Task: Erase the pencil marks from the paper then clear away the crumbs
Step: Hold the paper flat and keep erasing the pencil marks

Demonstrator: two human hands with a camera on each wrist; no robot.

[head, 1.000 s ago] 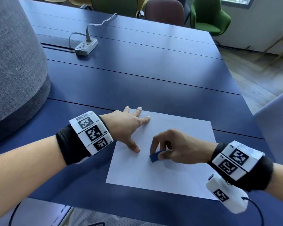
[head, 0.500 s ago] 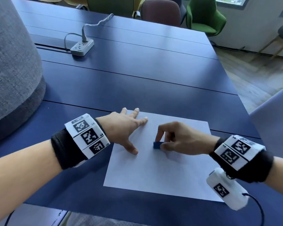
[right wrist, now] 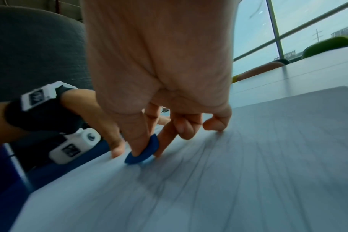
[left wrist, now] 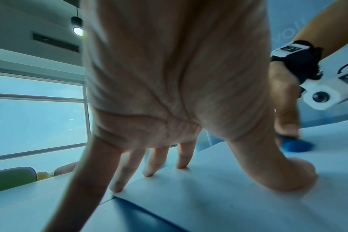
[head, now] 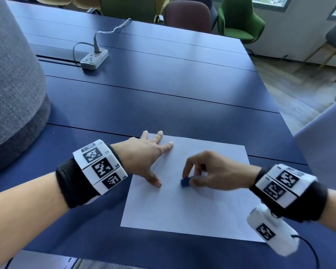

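A white sheet of paper (head: pixel 182 206) lies on the dark blue table (head: pixel 144 105) in front of me. My left hand (head: pixel 153 162) is spread flat on the sheet's upper left part, straight fingers and thumb pressing it down (left wrist: pixel 209 172). My right hand (head: pixel 186 177) pinches a small blue eraser (head: pixel 185 181) between thumb and forefinger, its end on the paper near the middle. The right wrist view shows the blue eraser (right wrist: pixel 143 153) touching the sheet (right wrist: pixel 228 180), with faint pencil lines blurred around it. The left wrist view catches the eraser (left wrist: pixel 296 145) at the right.
A grey power strip (head: pixel 94 59) with its cable lies far back on the table. A large grey fabric-covered object (head: pixel 12 90) stands at the left. Chairs (head: pixel 239 22) line the far edge. A pale panel (head: pixel 326 136) rises at the right.
The right hand has slid the eraser away from me and back toward me again, rubbing across the paper's middle. The left hand has stayed pressed on the sheet.
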